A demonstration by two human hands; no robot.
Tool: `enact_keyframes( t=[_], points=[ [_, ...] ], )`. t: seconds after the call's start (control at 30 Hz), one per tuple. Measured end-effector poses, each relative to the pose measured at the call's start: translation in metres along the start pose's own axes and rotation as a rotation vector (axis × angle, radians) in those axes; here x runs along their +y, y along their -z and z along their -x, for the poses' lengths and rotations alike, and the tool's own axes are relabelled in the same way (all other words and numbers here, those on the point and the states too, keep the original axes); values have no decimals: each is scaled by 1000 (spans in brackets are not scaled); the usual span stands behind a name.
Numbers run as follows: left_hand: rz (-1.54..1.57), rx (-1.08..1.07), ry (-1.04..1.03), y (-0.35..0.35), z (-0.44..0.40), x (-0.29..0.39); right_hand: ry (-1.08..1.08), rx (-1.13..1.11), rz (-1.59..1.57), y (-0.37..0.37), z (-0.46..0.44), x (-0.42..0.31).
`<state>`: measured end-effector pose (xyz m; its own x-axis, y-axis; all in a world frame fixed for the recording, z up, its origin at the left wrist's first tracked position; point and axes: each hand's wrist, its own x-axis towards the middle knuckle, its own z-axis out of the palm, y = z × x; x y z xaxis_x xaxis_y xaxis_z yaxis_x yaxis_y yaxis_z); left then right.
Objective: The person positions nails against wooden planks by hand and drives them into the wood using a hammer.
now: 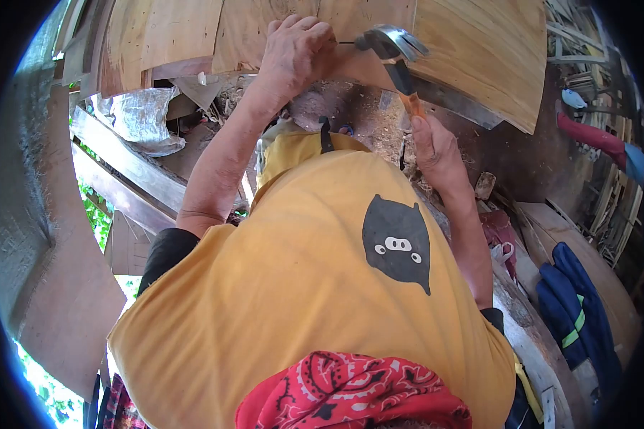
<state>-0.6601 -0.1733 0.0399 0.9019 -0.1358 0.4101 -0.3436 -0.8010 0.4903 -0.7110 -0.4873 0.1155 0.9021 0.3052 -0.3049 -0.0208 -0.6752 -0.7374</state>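
Observation:
My right hand (pixel 436 146) is wrapped round the lower handle of a claw hammer (pixel 401 77). The hammer's metal head lies over the near edge of a wooden board (pixel 479 53), its claw pointing right. To the left, my left hand (pixel 298 50) rests on the wood with its fingers curled closed. Between those fingers and the hammer head shows a short, thin dark line, too small to name. What the left fingers hold, if anything, is hidden from above.
Below the boards, wood shavings (pixel 386 121) cover the ground. Left are a crumpled whitish sack (pixel 139 118) and long planks (pixel 125 157). Wood strips (pixel 594 79) are piled at far right, with blue cloth (pixel 572 307) lower down. A large curved panel (pixel 64 236) stands far left.

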Motion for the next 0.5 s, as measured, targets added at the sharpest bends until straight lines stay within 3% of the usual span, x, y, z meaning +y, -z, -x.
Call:
enact_keyframes(
  t=[0.07, 0.17, 0.3, 0.37, 0.43, 0.5],
  points=[
    [-19, -3, 15, -1, -3, -5, -78, -77, -79, -1, -5, -3],
    [-9, -9, 21, -3, 0, 0, -44, 53, -272, 20, 0, -61],
    [-18, -1, 22, -2, 0, -1, 404, 194, -497, 31, 3, -69],
    [-17, 1, 13, -2, 0, -2, 263, 184, -357, 14, 5, -40],
    [-14, 4, 3, -3, 4, -2, 120, 48, 277, -6, -15, 15],
    [-18, 33, -9, -4, 2, -6, -12, 15, 58, -3, -8, 10]
  ],
)
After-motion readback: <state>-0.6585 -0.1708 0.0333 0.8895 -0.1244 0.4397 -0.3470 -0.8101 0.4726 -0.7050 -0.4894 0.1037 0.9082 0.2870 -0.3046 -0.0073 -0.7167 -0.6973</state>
